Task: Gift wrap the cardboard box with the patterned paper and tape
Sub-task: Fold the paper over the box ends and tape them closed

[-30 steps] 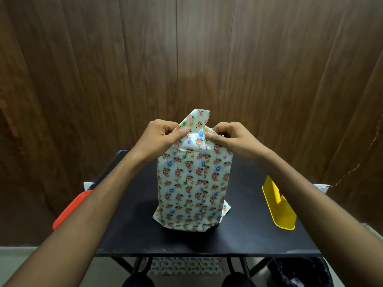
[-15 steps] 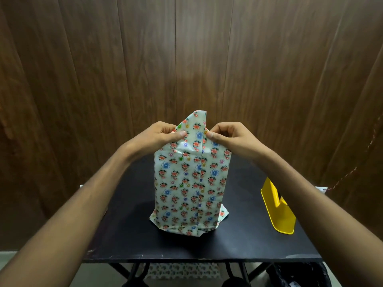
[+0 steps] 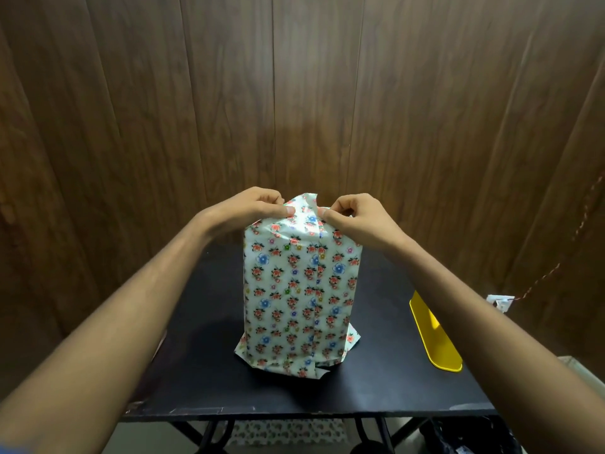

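Patterned paper (image 3: 301, 290) sheathes the box standing upright mid-worktop (image 3: 203, 371), its top flap now pressed lower than a second ago. The left hand (image 3: 252, 206) and right hand (image 3: 352, 216) each pinch that flap beside its peak, so the top fold looks nearly ready for tape.

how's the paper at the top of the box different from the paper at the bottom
The top flap stands up above the box, pinched by the left hand and right hand; the bottom edge lies splayed on the black table, touched by no hand. The top flap narrows upward; the bottom edge flares outward. Both show the same floral print.
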